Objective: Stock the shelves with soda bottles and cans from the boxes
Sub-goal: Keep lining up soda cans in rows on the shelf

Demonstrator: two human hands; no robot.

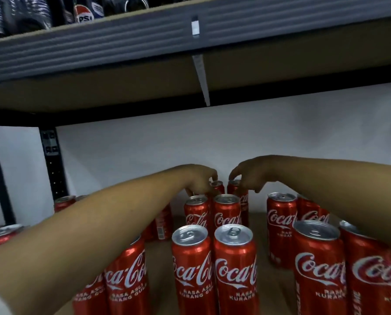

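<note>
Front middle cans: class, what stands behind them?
Two more cans, then a rear pair, held at the top by the left hand and right hand. The rear pair's bodies are mostly covered.

White wall [212, 137] behind black perforated upright [53, 169], grey-edged upper shelf [122, 48] overhead

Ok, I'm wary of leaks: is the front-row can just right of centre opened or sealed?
Sealed, it seems: the can stands upright, its pull tab lying flat on an unbroken silver lid.
</note>
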